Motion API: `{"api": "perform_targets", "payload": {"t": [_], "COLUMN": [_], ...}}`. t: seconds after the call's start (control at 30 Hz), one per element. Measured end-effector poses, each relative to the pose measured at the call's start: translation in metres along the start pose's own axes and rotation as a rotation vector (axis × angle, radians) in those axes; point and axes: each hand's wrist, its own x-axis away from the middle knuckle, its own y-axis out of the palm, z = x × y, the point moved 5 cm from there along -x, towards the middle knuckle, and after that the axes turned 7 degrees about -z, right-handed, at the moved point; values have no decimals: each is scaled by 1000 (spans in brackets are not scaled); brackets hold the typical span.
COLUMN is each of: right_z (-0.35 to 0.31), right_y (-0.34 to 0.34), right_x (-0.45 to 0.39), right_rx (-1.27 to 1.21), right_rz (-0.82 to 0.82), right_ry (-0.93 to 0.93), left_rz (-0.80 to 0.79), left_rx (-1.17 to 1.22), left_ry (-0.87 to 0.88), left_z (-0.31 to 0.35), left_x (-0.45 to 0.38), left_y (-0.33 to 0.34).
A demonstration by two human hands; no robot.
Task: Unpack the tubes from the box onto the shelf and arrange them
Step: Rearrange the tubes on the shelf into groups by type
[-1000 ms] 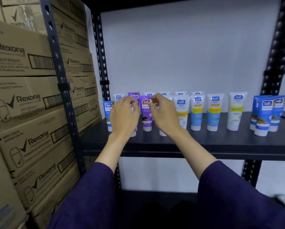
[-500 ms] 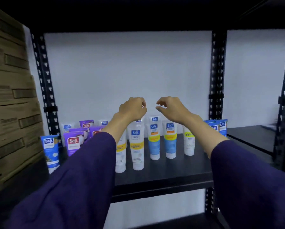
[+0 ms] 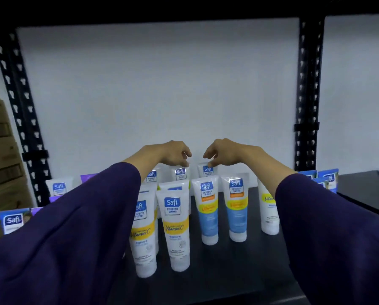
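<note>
At back row of dark shelf: left hand pinches top of Safi tube, right hand pinches neighbouring tube. Risk: sleeves brushing front-row tubes, toppling them.

dim, cool light | wall brightest | edges bowed, perhaps motion-blurred
</note>
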Motion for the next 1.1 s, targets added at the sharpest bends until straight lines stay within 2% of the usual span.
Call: {"api": "perform_targets", "payload": {"t": [0.1,0.4,0.63,0.87,0.97,1.1], "right_z": [4,3,-2,-25,-41,-60], "right_y": [12,15,-35,-95,-110,-117], "right_x": [-12,-10,21,81,113,152], "right_rx": [4,-44,-81,-186,-275,-301], "right_rz": [-50,47,382,743,826,853], "right_ry": [-7,-6,25,20,-21,-85], "left_rz": [-40,61,309,750,825,786], "left_rx": [-36,-45,72,196,275,350], "left_ry": [36,63,103,178,203,216], "left_z": [-4,-7,1,26,41,61], "left_x": [-9,-11,15,83,112,142], "left_y": [8,6,-27,-95,-109,-108]}}
